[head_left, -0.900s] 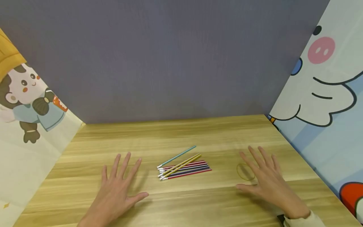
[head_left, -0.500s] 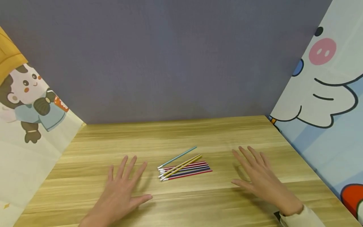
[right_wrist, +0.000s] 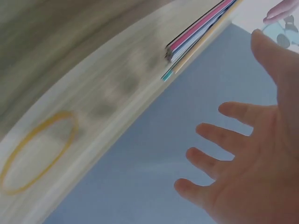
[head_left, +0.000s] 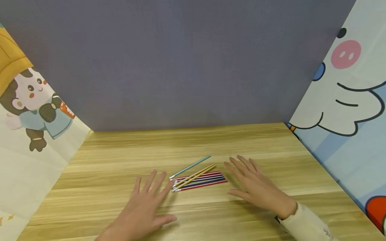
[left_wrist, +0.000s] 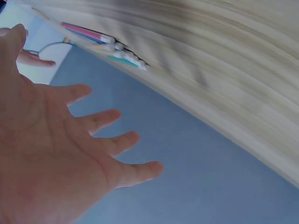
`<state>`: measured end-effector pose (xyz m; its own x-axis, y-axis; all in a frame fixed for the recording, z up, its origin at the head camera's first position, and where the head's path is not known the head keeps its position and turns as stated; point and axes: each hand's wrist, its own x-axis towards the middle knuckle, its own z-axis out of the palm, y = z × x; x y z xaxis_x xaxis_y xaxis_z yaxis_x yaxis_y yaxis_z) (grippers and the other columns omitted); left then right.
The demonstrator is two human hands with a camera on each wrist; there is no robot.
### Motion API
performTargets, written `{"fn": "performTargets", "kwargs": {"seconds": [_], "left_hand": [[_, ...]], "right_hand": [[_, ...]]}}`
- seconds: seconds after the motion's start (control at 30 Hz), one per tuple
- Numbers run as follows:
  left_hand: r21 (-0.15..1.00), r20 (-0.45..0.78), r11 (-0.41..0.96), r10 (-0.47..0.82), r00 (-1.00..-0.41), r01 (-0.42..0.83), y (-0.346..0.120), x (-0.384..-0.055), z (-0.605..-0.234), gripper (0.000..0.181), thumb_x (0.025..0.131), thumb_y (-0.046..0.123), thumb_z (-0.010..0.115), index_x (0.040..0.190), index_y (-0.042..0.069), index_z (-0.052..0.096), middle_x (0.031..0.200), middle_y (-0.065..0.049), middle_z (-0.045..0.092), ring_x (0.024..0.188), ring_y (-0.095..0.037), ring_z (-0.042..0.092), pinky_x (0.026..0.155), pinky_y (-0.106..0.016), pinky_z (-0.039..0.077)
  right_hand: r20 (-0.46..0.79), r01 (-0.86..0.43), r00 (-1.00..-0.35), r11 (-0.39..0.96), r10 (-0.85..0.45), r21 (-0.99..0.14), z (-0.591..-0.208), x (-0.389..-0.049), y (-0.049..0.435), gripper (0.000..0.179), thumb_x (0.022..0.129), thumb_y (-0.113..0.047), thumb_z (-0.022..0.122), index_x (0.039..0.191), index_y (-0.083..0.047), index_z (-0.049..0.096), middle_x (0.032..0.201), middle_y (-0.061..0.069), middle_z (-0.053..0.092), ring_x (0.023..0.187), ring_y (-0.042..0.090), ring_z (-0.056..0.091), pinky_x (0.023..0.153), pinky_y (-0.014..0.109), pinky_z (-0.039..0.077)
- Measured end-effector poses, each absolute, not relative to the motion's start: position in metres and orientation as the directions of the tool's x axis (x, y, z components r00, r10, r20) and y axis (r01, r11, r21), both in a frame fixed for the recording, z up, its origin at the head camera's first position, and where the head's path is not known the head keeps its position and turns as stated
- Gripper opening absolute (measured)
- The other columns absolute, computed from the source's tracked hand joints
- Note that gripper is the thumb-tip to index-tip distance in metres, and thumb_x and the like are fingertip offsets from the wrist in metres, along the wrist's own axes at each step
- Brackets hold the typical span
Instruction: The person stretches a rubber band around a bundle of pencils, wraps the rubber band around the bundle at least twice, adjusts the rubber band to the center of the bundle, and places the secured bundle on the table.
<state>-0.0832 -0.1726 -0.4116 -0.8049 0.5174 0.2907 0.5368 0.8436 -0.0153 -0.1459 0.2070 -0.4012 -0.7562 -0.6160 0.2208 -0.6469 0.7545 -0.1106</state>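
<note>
Several striped pencils (head_left: 205, 182) with white eraser ends lie side by side on the wooden table, two yellow pencils (head_left: 197, 175) slanting across them. A teal pencil (head_left: 190, 166) lies at an angle just behind. My left hand (head_left: 143, 209) is spread palm down, its index fingertip overlapping the eraser ends in the head view. From the other side my right hand (head_left: 254, 187) hovers with fingers extended, close to the pencils' far ends. Both hands hold nothing. A yellow rubber band (right_wrist: 22, 143) shows on the table in the right wrist view; in the head view the right arm hides it.
The wooden tabletop (head_left: 120, 147) ends at a grey upright panel (head_left: 193, 67) at the back. Cartoon-printed walls, a left wall (head_left: 18, 174) and a right wall (head_left: 356, 147), stand on either side.
Both hands have moved inward toward the pencils, the right one farther, passing over the rubber band. The pencils have stayed in place on the table.
</note>
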Motion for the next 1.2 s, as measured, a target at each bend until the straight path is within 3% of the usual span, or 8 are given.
{"fn": "performTargets", "kwargs": {"seconds": [0.3, 0.47, 0.57, 0.73, 1.03, 1.2], "left_hand": [[-0.006, 0.225, 0.771, 0.622, -0.750, 0.637, -0.150, -0.084, -0.416, 0.093, 0.088, 0.076, 0.049, 0.154, 0.012, 0.038, 0.161, -0.007, 0.030, 0.149, -0.035, 0.022, 0.112, -0.071, 0.023], [0.004, 0.147, 0.747, 0.657, -0.739, 0.665, -0.141, -0.088, -0.420, 0.093, 0.091, 0.077, 0.040, 0.152, 0.007, 0.039, 0.161, -0.010, 0.030, 0.148, -0.033, 0.026, 0.113, -0.068, 0.025], [-0.009, 0.111, 0.747, 0.661, -0.742, 0.665, -0.139, -0.090, -0.421, 0.093, 0.092, 0.077, 0.037, 0.151, 0.006, 0.041, 0.161, -0.012, 0.029, 0.147, -0.034, 0.027, 0.113, -0.068, 0.026], [-0.034, 0.082, 0.755, 0.656, -0.751, 0.655, -0.138, -0.096, -0.422, 0.093, 0.093, 0.076, 0.036, 0.151, 0.004, 0.039, 0.160, -0.015, 0.030, 0.146, -0.035, 0.030, 0.114, -0.066, 0.026], [-0.063, 0.099, 0.790, 0.613, -0.784, 0.609, -0.137, -0.111, -0.425, 0.089, 0.095, 0.072, 0.038, 0.151, 0.003, 0.038, 0.159, -0.015, 0.033, 0.145, -0.036, 0.031, 0.114, -0.067, 0.026], [0.001, 0.060, 0.805, 0.593, -0.803, 0.594, -0.136, -0.116, -0.424, 0.085, 0.097, 0.067, 0.039, 0.153, 0.003, 0.034, 0.159, -0.017, 0.031, 0.146, -0.039, 0.029, 0.114, -0.068, 0.024]], "right_hand": [[0.188, -0.715, -0.699, 0.683, -0.690, -0.151, -0.407, -0.155, 0.179, 0.074, 0.093, -0.051, 0.066, 0.151, -0.010, 0.042, 0.156, 0.016, 0.036, 0.145, 0.039, 0.029, 0.115, 0.065, 0.025], [0.124, -0.726, -0.685, 0.659, -0.718, -0.197, -0.411, -0.162, 0.162, 0.075, 0.095, -0.054, 0.061, 0.151, -0.008, 0.042, 0.162, 0.015, 0.026, 0.148, 0.038, 0.022, 0.116, 0.064, 0.025], [0.065, -0.720, -0.682, 0.655, -0.728, -0.230, -0.414, -0.166, 0.153, 0.079, 0.096, -0.058, 0.055, 0.154, -0.009, 0.036, 0.164, 0.014, 0.020, 0.150, 0.035, 0.017, 0.118, 0.062, 0.020], [-0.017, -0.706, -0.683, 0.666, -0.730, -0.240, -0.417, -0.169, 0.147, 0.082, 0.097, -0.063, 0.048, 0.156, -0.009, 0.031, 0.161, 0.017, 0.026, 0.150, 0.035, 0.019, 0.120, 0.061, 0.017], [-0.038, -0.683, -0.697, 0.679, -0.716, -0.268, -0.415, -0.168, 0.142, 0.080, 0.097, -0.059, 0.054, 0.156, -0.010, 0.031, 0.159, 0.018, 0.030, 0.147, 0.042, 0.022, 0.118, 0.063, 0.019], [-0.037, -0.673, -0.707, 0.688, -0.706, -0.271, -0.413, -0.170, 0.140, 0.079, 0.096, -0.055, 0.057, 0.155, -0.007, 0.033, 0.158, 0.022, 0.029, 0.147, 0.045, 0.020, 0.118, 0.064, 0.017]]}}
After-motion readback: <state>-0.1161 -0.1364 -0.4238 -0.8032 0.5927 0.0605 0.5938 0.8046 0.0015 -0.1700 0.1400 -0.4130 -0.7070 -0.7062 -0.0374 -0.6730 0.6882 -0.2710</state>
